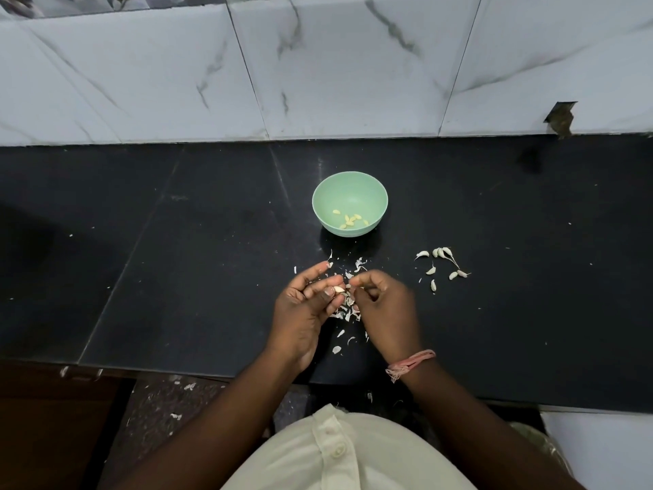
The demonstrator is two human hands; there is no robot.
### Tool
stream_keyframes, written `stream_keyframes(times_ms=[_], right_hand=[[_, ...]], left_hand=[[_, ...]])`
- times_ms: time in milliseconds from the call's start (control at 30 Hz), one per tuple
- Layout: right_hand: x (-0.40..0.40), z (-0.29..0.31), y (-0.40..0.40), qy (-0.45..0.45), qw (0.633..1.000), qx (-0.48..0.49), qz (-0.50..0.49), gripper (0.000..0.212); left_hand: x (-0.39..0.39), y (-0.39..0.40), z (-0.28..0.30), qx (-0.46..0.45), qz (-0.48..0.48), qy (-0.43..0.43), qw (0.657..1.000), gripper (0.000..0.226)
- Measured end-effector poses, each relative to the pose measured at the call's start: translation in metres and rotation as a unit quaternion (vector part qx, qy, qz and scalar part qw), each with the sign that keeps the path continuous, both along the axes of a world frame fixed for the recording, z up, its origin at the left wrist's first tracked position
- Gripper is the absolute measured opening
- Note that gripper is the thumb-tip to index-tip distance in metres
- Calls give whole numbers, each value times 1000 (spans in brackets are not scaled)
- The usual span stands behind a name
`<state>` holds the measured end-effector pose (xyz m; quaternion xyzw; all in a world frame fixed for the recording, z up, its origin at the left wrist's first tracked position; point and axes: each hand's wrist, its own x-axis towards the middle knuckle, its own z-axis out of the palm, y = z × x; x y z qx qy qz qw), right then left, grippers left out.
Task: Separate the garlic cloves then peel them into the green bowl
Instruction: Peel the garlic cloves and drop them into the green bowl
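Left hand point(304, 305) pinches a papery, tapered garlic clove point(339, 289).

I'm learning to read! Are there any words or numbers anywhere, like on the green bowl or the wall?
None: no words, numbers or labels show on the green bowl, the marble wall tiles, the black counter or the cream shirt.

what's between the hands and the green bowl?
Head view: scattered garlic skins on black counter, between hands and bowl. Nothing else.
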<state>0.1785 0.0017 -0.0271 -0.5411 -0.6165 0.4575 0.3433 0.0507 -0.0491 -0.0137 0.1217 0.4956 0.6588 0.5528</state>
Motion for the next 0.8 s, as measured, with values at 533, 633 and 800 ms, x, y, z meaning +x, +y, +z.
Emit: stream_keyframes(times_ms=[533,633,800], right_hand=[[0,3,-7,-57,993,92,56,45],[-1,2,-9,-22,996,85,35,27],[-2,-2,-8,5,996,81,28,14]], left_hand=[[3,-4,-2,4,23,46,999,36],[3,-3,-2,10,32,33,999,38],[4,-3,0,24,37,0,999,44]])
